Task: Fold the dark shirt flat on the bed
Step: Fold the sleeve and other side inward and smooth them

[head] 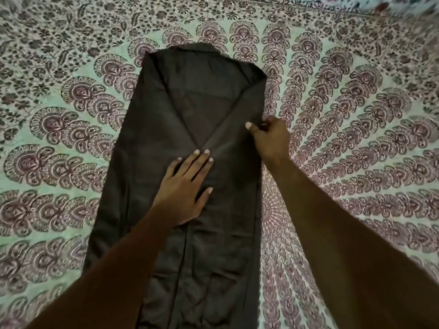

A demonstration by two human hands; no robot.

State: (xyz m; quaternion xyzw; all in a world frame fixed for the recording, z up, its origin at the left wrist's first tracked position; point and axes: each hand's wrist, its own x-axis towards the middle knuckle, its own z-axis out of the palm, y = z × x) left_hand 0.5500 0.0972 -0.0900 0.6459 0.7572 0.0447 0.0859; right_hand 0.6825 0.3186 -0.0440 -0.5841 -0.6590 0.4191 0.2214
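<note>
The dark shirt (pixel 166 115) lies lengthwise on the bed as a long narrow strip, collar at the far end. Both of its sides are folded inward and meet in a V near the middle. My left hand (pixel 184 188) presses flat on the shirt's middle, fingers spread, just below where the folded sides cross. At the shirt's right edge my right hand (pixel 270 138) pinches the folded side between thumb and fingers. Both forearms reach in from the bottom of the view.
A bedsheet (pixel 356 115) printed with a green and maroon paisley pattern covers the whole bed around the shirt. A second patterned cloth (pixel 403 5) shows at the far right corner.
</note>
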